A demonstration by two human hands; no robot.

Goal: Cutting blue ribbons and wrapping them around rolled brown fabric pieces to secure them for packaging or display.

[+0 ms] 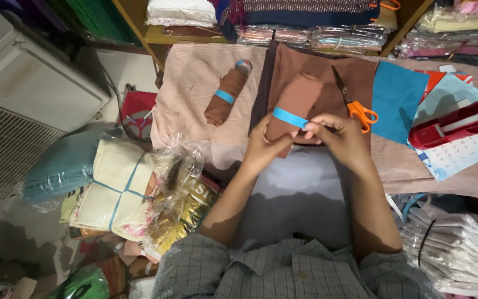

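Note:
A rolled brown cloth [299,99] lies in front of me with a blue paper band [289,117] wrapped around its near end. My left hand [262,147] grips the roll's near end from below. My right hand [339,135] pinches the band's right end against the roll. A second brown roll [225,98] with a blue band lies to the left on the pink cloth [186,88]. Folded brown fabric [355,75] lies under the held roll.
Orange-handled scissors [355,105] lie on the brown fabric by my right hand. Blue paper [396,99] and a red tape dispenser [453,124] sit at the right. Bagged cloth bundles [120,188] pile at the left, shelves of fabric [305,19] at the back.

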